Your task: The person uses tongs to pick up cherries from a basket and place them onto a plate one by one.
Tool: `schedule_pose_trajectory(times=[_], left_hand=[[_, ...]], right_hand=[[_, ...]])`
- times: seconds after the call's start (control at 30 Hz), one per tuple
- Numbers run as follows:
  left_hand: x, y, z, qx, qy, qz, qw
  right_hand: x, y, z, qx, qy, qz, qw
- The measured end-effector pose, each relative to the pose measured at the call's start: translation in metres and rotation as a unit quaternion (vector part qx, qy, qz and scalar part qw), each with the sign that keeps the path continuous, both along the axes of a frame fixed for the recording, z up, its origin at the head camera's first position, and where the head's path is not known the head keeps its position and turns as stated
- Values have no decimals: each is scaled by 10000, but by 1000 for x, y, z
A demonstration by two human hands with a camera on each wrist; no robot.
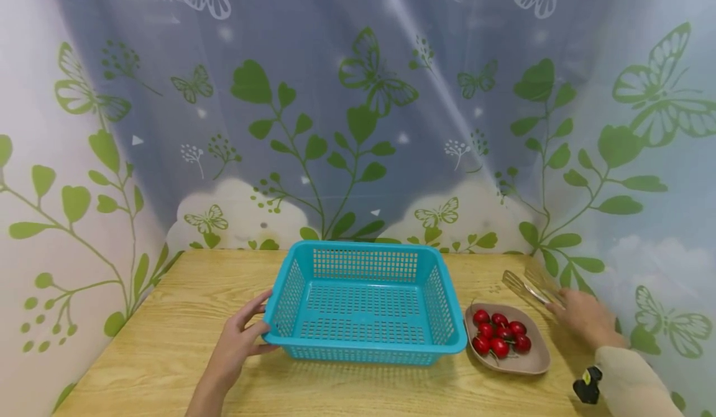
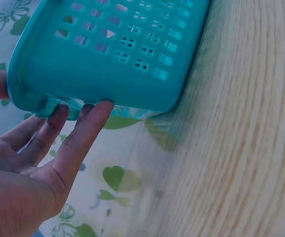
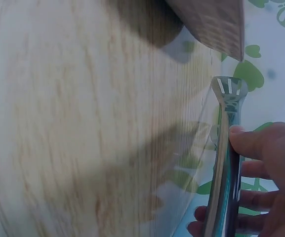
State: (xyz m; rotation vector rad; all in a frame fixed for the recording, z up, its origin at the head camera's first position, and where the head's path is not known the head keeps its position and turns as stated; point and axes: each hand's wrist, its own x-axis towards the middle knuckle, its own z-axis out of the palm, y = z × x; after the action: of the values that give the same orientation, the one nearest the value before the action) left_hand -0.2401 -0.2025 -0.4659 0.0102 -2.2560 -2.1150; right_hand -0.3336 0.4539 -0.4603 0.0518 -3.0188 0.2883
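Observation:
A blue plastic basket (image 1: pixel 363 347) with perforated walls stands upright on the table, nothing inside it. My left hand (image 1: pixel 237 342) holds its left rim; in the left wrist view the thumb lies at the rim of the basket (image 2: pixel 58 64) and the other fingers reach under it along the outer wall. On the far right my right hand (image 1: pixel 587 317) grips metal tongs (image 1: pixel 523 286) by the handles. The right wrist view shows the thumb along one side of the tongs (image 3: pixel 223 168), fingers round the other, slotted heads pointing away.
Just right of the basket sits a beige dish (image 1: pixel 534 367) holding several red cherries (image 1: pixel 500 347) with stems. A wooden-patterned table (image 1: pixel 212 280) lies under everything. Curtains (image 1: pixel 358 174) printed with leaves and butterflies hang close behind the table and along both sides.

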Motion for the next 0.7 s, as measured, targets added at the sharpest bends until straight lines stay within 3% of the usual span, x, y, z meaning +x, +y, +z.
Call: schedule_pose_trajectory(times=[0.7], left_hand=[[0,0,0,14,1,-8,10000]], right_hand=[[-2,-5,-3,-37,-615,-189,9979]])
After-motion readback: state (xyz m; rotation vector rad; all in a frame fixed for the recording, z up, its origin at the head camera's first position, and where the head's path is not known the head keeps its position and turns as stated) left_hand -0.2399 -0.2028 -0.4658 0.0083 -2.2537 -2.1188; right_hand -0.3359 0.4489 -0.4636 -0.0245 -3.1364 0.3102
